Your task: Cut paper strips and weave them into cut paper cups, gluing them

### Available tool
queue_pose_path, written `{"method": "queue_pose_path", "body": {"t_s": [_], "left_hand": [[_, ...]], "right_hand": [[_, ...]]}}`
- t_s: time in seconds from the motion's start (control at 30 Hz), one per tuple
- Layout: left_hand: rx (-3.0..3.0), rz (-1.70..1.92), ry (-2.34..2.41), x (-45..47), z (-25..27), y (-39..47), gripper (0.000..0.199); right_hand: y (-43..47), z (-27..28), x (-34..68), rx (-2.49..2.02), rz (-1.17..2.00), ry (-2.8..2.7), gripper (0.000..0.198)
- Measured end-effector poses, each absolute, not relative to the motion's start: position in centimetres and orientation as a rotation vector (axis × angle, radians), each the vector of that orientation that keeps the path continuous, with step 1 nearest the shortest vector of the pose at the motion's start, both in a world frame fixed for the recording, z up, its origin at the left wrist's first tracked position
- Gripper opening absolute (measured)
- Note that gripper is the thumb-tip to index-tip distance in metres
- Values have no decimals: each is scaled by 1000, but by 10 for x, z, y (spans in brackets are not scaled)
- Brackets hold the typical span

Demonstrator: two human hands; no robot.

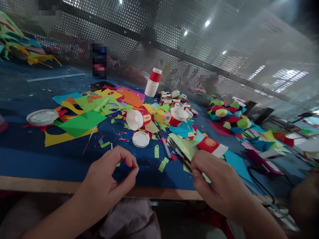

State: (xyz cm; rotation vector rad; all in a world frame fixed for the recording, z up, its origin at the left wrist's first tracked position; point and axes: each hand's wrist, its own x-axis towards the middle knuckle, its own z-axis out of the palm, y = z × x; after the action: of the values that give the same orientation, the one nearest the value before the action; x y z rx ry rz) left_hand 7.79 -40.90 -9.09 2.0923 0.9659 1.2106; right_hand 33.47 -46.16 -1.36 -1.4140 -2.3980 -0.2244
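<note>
Above the table's near edge, my left hand (109, 174) is closed in a pinch, thumb against forefinger. Anything between those fingertips is too small or faint to make out. To its right, my right hand (215, 179) is closed too, its fingers curled and their grip hidden from view. Just left of that hand are dark scissors (181, 153) among pale green paper scraps; I cannot tell whether the hand touches them. A red and white paper cup (210, 146) lies tipped over behind the right hand. Beyond the left hand sits a round white lid (141, 139).
Coloured paper sheets (82, 122) cover the left middle of the blue table (37, 162). Two more paper cups (136, 119) and a cup stack (152, 83) stand farther back. Paper balls (236, 123) and a purple tool (263, 161) with a cord are at right.
</note>
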Motion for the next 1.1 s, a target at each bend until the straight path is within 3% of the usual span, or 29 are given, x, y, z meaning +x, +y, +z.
{"method": "queue_pose_path", "body": {"t_s": [0.07, 0.17, 0.3, 0.57, 0.73, 0.9, 1.1], "left_hand": [[2089, 1223, 959, 78, -91, -409, 14], [2076, 1226, 953, 78, -91, -408, 14], [2075, 1213, 955, 77, -91, -408, 14], [2060, 1211, 964, 77, -91, -407, 14], [2020, 1186, 949, 76, -92, -407, 15], [1967, 1158, 976, 77, -92, -407, 15], [1944, 1167, 960, 76, -90, -406, 14]], "right_hand": [[-462, -19, 335, -1399, -195, -2424, 28], [-465, -31, 333, -1406, -4, -2345, 13], [-471, -43, 331, -1422, 158, -2137, 36], [-480, -53, 333, -1387, 313, -1907, 27], [-485, -59, 332, -1303, 588, -1717, 48], [-486, -56, 307, -1250, 389, -1621, 56], [-482, -66, 264, -1369, 137, -1569, 24]]}}
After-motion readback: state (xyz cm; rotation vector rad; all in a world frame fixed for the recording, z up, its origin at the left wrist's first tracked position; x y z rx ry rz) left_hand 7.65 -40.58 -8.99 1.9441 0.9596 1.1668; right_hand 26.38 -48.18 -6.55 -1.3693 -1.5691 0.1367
